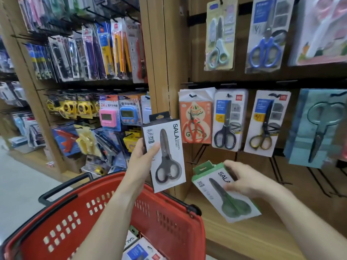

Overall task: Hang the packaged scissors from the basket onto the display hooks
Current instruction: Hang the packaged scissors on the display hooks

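Note:
My left hand (pixel 141 160) grips a white boxed pack of grey scissors (pixel 165 152) upright, in front of the wooden post. My right hand (pixel 244 180) holds a green boxed pack of scissors (pixel 223 192) tilted, low before the display board. Bare black hooks (pixel 199 152) stick out of the board just above the green pack. The red basket (pixel 169 218) sits below my arms, with more packs (pixel 139 248) lying inside it.
Carded scissors hang in rows on the board: an orange pack (pixel 195 121), black ones (pixel 228 124), yellow-handled ones (pixel 264 126) and a teal pack (pixel 319 128). A wooden shelf (pixel 234 239) runs under the hooks. Shelves of cutters and timers (pixel 110 117) fill the left.

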{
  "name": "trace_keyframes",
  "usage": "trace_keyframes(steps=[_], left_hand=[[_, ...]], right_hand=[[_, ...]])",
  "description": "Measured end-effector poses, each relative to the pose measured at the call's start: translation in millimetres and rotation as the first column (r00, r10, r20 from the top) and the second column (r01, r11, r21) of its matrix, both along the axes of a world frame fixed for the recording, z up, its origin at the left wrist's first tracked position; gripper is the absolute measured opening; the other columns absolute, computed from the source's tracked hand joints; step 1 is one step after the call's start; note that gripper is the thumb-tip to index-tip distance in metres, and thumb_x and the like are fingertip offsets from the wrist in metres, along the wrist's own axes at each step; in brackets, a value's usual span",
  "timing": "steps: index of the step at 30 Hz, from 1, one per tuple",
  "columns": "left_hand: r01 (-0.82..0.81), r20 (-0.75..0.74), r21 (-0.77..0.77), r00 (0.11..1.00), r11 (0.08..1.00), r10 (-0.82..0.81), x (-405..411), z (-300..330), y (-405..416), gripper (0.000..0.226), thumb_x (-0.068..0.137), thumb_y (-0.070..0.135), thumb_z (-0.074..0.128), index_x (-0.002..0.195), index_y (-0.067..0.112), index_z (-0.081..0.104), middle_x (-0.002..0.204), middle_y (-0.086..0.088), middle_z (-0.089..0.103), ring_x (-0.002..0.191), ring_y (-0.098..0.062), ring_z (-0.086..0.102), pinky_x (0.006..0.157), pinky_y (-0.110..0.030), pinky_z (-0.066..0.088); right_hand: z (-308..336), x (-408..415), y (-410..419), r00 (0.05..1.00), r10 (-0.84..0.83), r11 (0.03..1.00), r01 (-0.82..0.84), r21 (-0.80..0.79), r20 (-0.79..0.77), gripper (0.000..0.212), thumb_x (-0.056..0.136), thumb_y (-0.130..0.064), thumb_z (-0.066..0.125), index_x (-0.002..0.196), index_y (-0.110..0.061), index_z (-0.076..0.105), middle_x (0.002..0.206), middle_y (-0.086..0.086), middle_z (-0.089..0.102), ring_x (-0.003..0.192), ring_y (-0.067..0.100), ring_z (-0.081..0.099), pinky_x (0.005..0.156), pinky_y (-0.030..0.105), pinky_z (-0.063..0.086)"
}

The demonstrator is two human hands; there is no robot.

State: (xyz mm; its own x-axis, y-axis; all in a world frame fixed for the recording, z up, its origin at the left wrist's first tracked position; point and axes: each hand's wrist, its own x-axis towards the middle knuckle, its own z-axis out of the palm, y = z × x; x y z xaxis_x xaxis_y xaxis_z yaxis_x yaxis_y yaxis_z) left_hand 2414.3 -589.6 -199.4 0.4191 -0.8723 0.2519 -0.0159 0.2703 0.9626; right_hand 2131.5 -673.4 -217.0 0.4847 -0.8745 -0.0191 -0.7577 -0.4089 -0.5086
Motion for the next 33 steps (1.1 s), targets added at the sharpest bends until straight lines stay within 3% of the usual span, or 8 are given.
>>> trace_keyframes(steps=[2, 5, 9, 15, 24, 29, 33], left_hand=[[0.011, 0.001, 0.003, 1.0, 1.0, -0.011, 0, -4, -2, 0.02, 0.106, 0.022, 0.062, 0.124, 0.031, 0.063, 0.113, 0.011, 0.079, 0.101, -0.012, 0.076, 0.074, -0.027, 0.059], [0.017, 0.005, 0.007, 1.0, 1.0, -0.017, 0, -7, -2, 0.024, 0.106, 0.02, 0.062, 0.129, 0.029, 0.062, 0.115, 0.011, 0.078, 0.1, -0.009, 0.076, 0.07, -0.022, 0.059], [0.03, 0.014, 0.013, 0.999, 0.999, -0.03, 2, -13, -4, 0.024, 0.106, 0.019, 0.061, 0.129, 0.029, 0.062, 0.119, 0.009, 0.078, 0.104, -0.01, 0.075, 0.079, -0.027, 0.058], [0.045, 0.022, 0.009, 0.999, 0.999, -0.045, 6, -19, -8, 0.024, 0.106, 0.022, 0.062, 0.129, 0.031, 0.062, 0.117, 0.012, 0.078, 0.105, -0.01, 0.075, 0.08, -0.028, 0.058], [0.076, 0.015, 0.026, 0.997, 0.997, -0.076, 2, -27, -13, 0.027, 0.107, 0.02, 0.06, 0.132, 0.031, 0.061, 0.117, 0.01, 0.078, 0.105, -0.009, 0.075, 0.083, -0.031, 0.057], [0.07, 0.034, 0.023, 0.997, 0.997, -0.071, 2, -24, -12, 0.024, 0.107, 0.021, 0.06, 0.127, 0.034, 0.062, 0.116, 0.013, 0.078, 0.108, -0.009, 0.073, 0.085, -0.032, 0.055], [0.063, 0.033, 0.001, 0.997, 0.998, -0.063, 10, -22, -9, 0.025, 0.107, 0.02, 0.06, 0.13, 0.029, 0.062, 0.118, 0.012, 0.078, 0.106, -0.005, 0.074, 0.084, -0.029, 0.057]], right_hand=[[-27, 10, -4, 0.999, -0.032, 0.998, 0.032, 0.06, -0.004, 0.029, 0.086, -0.013, 0.077, 0.102, -0.026, 0.057, 0.104, -0.007, 0.071, 0.097, 0.013, 0.068, 0.09, 0.039, 0.056], [-62, 18, -8, 0.987, -0.117, 0.976, 0.094, 0.198, 0.111, 0.029, 0.089, -0.009, 0.073, 0.107, -0.025, 0.059, 0.102, -0.005, 0.074, 0.095, 0.014, 0.07, 0.088, 0.038, 0.058], [-89, 28, -15, 0.93, -0.258, 0.929, 0.165, 0.332, 0.261, 0.029, 0.095, -0.006, 0.069, 0.118, -0.018, 0.057, 0.112, 0.001, 0.073, 0.1, 0.019, 0.073, 0.092, 0.043, 0.059], [-104, 49, -31, 0.812, -0.361, 0.902, 0.181, 0.392, 0.458, 0.027, 0.098, -0.008, 0.067, 0.12, -0.018, 0.057, 0.114, 0.0, 0.074, 0.099, 0.017, 0.073, 0.085, 0.037, 0.059], [-120, 77, -50, 0.762, -0.447, 0.867, 0.239, 0.438, 0.469, 0.024, 0.1, -0.009, 0.066, 0.122, -0.012, 0.056, 0.108, 0.004, 0.071, 0.087, 0.017, 0.072, 0.065, 0.028, 0.054], [-126, 78, -63, 0.782, -0.395, 0.884, 0.18, 0.432, 0.483, 0.049, 0.097, -0.013, 0.07, 0.143, -0.009, 0.051, 0.133, 0.008, 0.067, 0.09, 0.008, 0.069, 0.067, 0.023, 0.051], [-132, 75, -55, 0.809, -0.313, 0.883, 0.054, 0.467, 0.497, 0.032, 0.097, -0.008, 0.07, 0.125, -0.02, 0.061, 0.124, 0.0, 0.072, 0.099, 0.011, 0.073, 0.076, 0.026, 0.055]])
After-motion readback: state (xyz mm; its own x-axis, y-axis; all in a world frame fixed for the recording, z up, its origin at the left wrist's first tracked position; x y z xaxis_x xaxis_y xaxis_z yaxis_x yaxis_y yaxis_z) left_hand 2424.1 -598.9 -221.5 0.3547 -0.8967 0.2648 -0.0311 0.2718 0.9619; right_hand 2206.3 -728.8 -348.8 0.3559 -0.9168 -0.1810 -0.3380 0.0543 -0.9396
